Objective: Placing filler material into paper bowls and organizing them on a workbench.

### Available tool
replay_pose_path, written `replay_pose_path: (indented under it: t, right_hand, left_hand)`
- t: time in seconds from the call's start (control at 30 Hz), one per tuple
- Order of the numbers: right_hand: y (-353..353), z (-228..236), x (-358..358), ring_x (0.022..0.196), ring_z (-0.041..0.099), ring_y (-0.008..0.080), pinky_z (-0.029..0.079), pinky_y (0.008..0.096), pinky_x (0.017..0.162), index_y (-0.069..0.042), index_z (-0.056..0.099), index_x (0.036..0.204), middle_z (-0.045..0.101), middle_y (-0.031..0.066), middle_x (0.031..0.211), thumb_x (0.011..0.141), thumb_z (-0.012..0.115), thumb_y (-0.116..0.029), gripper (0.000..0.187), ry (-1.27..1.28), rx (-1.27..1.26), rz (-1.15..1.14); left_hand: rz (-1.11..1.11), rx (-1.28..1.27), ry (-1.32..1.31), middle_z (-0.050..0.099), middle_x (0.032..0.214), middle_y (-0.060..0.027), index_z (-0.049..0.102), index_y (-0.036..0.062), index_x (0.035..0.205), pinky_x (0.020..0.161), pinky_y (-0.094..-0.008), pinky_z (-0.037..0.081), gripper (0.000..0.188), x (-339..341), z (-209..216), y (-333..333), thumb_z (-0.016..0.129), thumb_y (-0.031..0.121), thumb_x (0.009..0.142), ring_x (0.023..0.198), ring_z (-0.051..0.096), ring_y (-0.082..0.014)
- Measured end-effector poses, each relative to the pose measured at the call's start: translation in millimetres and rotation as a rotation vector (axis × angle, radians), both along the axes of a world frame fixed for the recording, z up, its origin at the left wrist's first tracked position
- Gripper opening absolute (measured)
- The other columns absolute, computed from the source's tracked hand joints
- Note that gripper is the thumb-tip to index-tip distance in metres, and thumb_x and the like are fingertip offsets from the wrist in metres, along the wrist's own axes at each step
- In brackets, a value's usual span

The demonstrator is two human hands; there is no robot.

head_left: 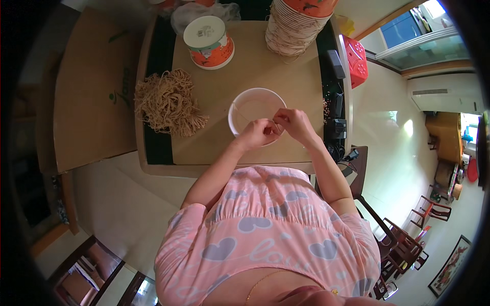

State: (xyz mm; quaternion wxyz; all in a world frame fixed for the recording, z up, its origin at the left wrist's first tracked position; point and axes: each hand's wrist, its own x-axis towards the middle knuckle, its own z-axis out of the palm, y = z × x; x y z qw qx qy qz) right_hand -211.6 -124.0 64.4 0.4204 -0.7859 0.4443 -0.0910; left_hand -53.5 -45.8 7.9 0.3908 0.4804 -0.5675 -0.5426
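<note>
A white round bucket [257, 93] stands mouth up in the middle of the table, in front of me. A thin tan cord [241, 113] runs from its left rim across the mouth toward my hands. My left hand [258, 133] is closed in a pinch over the near side of the rim. Right beside it, my right hand [296, 124] pinches at the right part of the rim, fingertips close to the left ones. Both hold the cord at the rim; its end is mostly hidden by my fingers. A tangled heap of tan cords [168, 103] lies to the left.
At the back left an orange-patterned bucket [213, 53] stands upside down, a clear plastic bag [224, 12] behind it. A tall stack of nested buckets [296, 28] with cords is at the back right. Black adapters [336, 104] line the right edge. A large cardboard box [97, 97] stands left.
</note>
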Motion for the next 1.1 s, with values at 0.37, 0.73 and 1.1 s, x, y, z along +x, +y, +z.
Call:
replay_pose_path:
  t: [0.37, 0.73, 1.1]
  right_hand:
    - [1, 0, -2, 0.068, 0.066, 0.0271, 0.050, 0.0342, 0.062, -0.002, 0.065, 0.085, 0.066, 0.0132, 0.075, 0.075, 0.066, -0.007, 0.011, -0.135, 0.028, -0.090]
    - [-1, 4, -6, 0.063, 0.065, 0.0237, 0.051, 0.0333, 0.058, -0.001, 0.064, 0.086, 0.066, 0.0134, 0.073, 0.083, 0.059, -0.010, 0.011, -0.168, 0.106, -0.012]
    - [1, 6, -5, 0.056, 0.063, 0.0184, 0.049, 0.0296, 0.052, 0.001, 0.062, 0.086, 0.066, 0.0109, 0.071, 0.086, 0.057, -0.009, 0.011, -0.181, 0.165, -0.063]
  left_hand:
    - [0.133, 0.089, -0.030, 0.063, 0.083, -0.0138, 0.051, -0.0003, 0.094, 0.068, -0.0333, 0.049, 0.011, -4, 10, 0, 0.056, 0.006, 0.087, 0.077, 0.063, -0.0221]
    - [0.151, -0.378, -0.293, 0.049, 0.072, -0.0034, 0.066, 0.0094, 0.092, 0.054, -0.0314, 0.043, 0.012, -1, 24, 8, 0.065, 0.004, 0.081, 0.057, 0.049, -0.0151]
    - [0.199, -0.543, -0.725, 0.053, 0.077, -0.0066, 0.068, 0.0126, 0.083, 0.058, -0.0373, 0.050, 0.006, -11, 36, 10, 0.067, 0.015, 0.078, 0.070, 0.060, -0.0239]
